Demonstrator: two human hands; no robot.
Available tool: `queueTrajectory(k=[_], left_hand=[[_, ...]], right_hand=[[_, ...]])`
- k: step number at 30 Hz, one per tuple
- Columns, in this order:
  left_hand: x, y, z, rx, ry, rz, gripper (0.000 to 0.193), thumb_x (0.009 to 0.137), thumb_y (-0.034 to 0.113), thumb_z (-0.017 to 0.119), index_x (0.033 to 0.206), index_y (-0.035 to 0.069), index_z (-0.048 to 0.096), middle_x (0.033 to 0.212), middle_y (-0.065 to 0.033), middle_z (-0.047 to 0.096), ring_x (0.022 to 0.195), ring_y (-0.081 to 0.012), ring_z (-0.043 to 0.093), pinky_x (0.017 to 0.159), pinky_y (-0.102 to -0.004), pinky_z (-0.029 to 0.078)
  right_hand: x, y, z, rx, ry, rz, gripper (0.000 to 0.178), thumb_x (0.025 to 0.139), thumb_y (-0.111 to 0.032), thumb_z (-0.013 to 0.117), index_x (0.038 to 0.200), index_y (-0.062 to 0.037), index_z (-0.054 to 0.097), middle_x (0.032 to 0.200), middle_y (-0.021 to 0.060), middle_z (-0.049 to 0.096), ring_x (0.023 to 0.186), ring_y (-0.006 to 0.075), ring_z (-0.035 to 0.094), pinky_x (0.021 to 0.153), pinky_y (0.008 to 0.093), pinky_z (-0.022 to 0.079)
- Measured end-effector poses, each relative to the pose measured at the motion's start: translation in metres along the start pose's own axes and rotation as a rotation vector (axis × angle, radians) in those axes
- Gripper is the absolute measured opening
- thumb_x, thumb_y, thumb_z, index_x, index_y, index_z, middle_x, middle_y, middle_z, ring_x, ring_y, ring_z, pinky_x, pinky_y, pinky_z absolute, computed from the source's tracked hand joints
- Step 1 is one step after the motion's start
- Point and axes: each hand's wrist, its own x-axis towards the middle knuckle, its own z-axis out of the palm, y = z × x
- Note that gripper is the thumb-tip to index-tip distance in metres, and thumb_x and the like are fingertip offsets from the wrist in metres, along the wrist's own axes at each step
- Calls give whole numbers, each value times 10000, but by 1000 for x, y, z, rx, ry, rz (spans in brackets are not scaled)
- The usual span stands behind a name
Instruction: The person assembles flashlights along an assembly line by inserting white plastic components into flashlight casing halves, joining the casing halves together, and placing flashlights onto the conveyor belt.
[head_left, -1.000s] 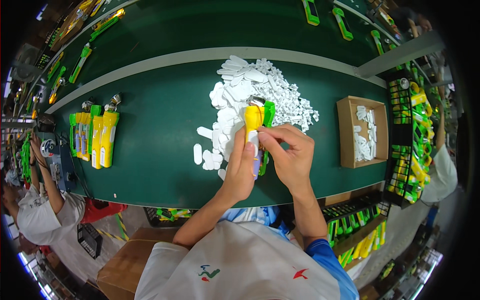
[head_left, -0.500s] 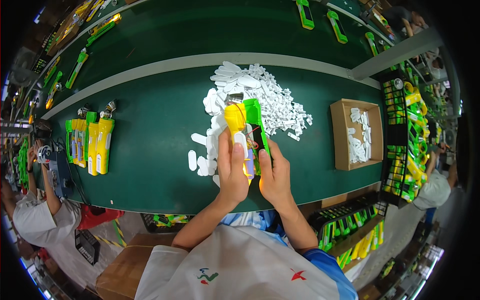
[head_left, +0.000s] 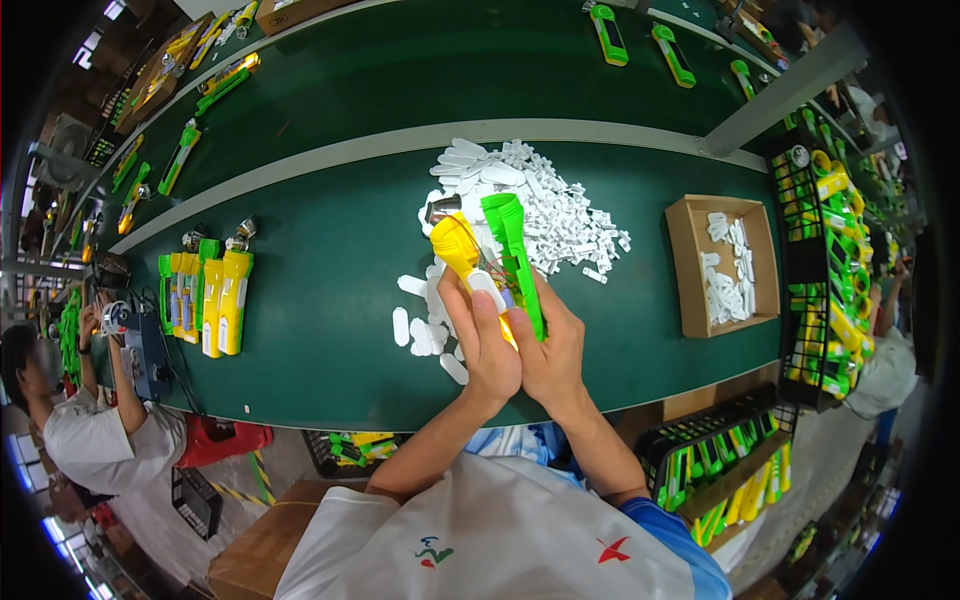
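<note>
Left hand (head_left: 487,345) clenched around yellow flashlight (head_left: 462,250), right hand (head_left: 553,345) grasping green flashlight half (head_left: 515,250), frame centre; probably light, stiff plastic, best gripped mid-body.

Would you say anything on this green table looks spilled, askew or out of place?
Mildly: the white plastic pieces lie in a loose heap, with strays scattered toward the left hand, though a cardboard box holds similar ones. The row of flashlights lies orderly.

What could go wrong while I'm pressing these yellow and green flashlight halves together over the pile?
Thin red wires show between the yellow plastic flashlight half and the green plastic flashlight half; closing could pinch them. The heap of small white plastic pieces beneath could get scattered.
</note>
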Motion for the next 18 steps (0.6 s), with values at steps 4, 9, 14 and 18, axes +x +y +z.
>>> queueTrajectory(k=[4, 9, 14, 18], left_hand=[[3, 1, -1, 62, -8, 31, 493, 1088, 331, 313, 1468, 21, 260, 1344, -103, 443, 1188, -166, 464, 1020, -317, 373], [2, 4, -2, 70, -36, 25, 490, 1090, 316, 310, 1471, 15, 247, 1359, -106, 423, 1202, -165, 446, 1034, -316, 355], [2, 8, -1, 117, -74, 24, 503, 1089, 311, 307, 1473, -2, 217, 1371, -110, 400, 1210, -162, 420, 1048, -318, 334], [4, 8, -5, 172, -97, 24, 499, 1088, 317, 306, 1463, -1, 225, 1350, -122, 418, 1201, -160, 423, 1040, -309, 338]], right_hand=[[-1, 3, -1, -171, 18, -103, 458, 962, -152, 582, 1373, 43, 525, 1120, 246, 675, 928, 374, 697, 812, 397, 542], [-2, 6, -2, -114, -75, -117, 550, 994, -232, 524, 1462, 36, 416, 1169, 270, 660, 958, 424, 691, 813, 418, 541], [-8, 7, -3, -60, -179, 21, 604, 1036, -292, 398, 1539, 15, 267, 1362, 296, 545, 1183, 448, 597, 962, 437, 483], [-6, 10, 0, 102, -198, 44, 593, 1038, -271, 387, 1546, 6, 257, 1433, 286, 489, 1283, 427, 533, 1047, 413, 423]])
